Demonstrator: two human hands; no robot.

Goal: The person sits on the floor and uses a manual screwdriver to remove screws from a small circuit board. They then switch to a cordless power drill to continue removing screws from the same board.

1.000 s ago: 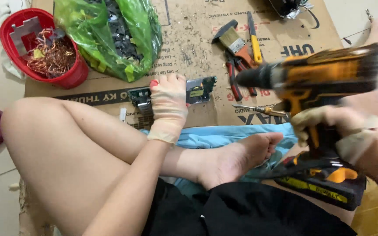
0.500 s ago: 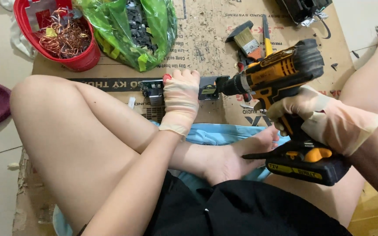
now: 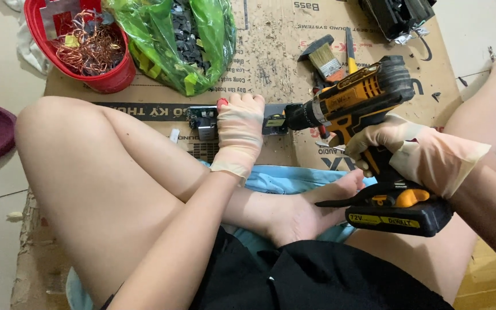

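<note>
Drill (image 3: 368, 109) now moving closer to the gray part (image 3: 274, 119), right hand (image 3: 400, 146) squeezing its handle, left hand (image 3: 239, 132) pressing flat on part, messy cardboard (image 3: 271, 51) covering floor, red bucket (image 3: 110, 77) at eleven o'clock.

The cordless drill (image 3: 368, 115) has been swung from a raised position at 3 o'clock toward 9 o'clock and lowered. Its chuck, earlier well apart from the metal part (image 3: 231, 120), is now positioned just beside the part's 3 o'clock end. The right hand (image 3: 397, 146), closed around the drill handle, has been carried inward with it, nearer the left hand (image 3: 237, 135).
</note>
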